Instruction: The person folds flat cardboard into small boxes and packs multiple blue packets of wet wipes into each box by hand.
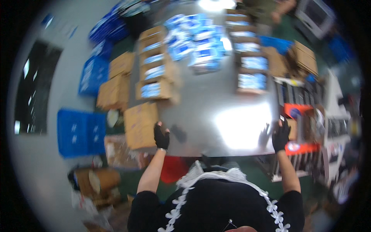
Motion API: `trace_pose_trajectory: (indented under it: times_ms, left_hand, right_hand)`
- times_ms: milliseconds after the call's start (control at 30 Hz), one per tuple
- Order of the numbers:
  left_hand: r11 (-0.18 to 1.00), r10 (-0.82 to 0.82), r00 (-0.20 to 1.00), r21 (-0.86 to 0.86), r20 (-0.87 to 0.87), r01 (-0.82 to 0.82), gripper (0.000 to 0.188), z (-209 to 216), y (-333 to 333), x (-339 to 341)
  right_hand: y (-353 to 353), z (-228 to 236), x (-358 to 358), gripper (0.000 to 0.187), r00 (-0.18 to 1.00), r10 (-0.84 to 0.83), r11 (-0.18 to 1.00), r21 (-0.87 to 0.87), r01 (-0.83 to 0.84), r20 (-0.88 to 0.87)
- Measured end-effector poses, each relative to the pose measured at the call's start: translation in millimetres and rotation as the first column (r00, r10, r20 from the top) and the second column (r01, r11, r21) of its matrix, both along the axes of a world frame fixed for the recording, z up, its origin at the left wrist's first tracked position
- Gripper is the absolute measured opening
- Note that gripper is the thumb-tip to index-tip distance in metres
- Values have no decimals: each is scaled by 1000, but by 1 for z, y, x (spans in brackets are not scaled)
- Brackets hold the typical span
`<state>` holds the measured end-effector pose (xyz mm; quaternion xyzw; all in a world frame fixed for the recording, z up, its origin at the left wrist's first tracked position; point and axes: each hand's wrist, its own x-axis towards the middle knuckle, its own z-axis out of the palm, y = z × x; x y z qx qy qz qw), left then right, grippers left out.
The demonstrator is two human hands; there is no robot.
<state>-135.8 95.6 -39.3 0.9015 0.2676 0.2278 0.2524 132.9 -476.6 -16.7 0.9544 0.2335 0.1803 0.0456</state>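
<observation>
My left hand (161, 137), in a black glove with bare fingertips, is at the table's front left, beside a stack of flat brown cardboard (141, 125). Its thumb stands apart from the fingers and nothing shows in it. My right hand (281, 136), gloved the same way, is at the table's right edge. Its fingers point forward and look apart, though blurred; I see nothing held. Close by it are a small brown carton (292, 129) and a machine with orange panels (299, 148). The shiny metal table (193, 120) lies between my hands.
Open cartons with blue-and-white packets form a left row (154, 71) and a right row (253, 63). Loose packets (205, 50) are heaped at the far middle. Blue crates (81, 133) and folded cartons (114, 91) stand left. Another person's hand (276, 17) shows far right.
</observation>
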Motion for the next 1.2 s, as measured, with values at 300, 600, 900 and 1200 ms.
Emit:
trace_pose_trajectory:
  times_ms: [300, 600, 900, 1200]
  left_hand:
    - [858, 486, 811, 1, -325, -514, 81, -13, 217, -160]
    - [920, 382, 922, 119, -66, -373, 85, -36, 105, -155]
    - [173, -55, 975, -960, 216, 222, 87, 17, -64, 14]
    - [-64, -133, 963, -972, 233, 226, 89, 39, -48, 33]
  right_hand:
    - [428, -42, -220, 63, -31, 764, 595, 722, -353, -644]
    - [551, 16, -209, 29, 230, 466, 784, 520, 339, -854]
    - [371, 90, -171, 19, 510, 438, 885, 456, -98, -740]
    - [334, 43, -153, 34, -50, 629, 633, 474, 612, -776]
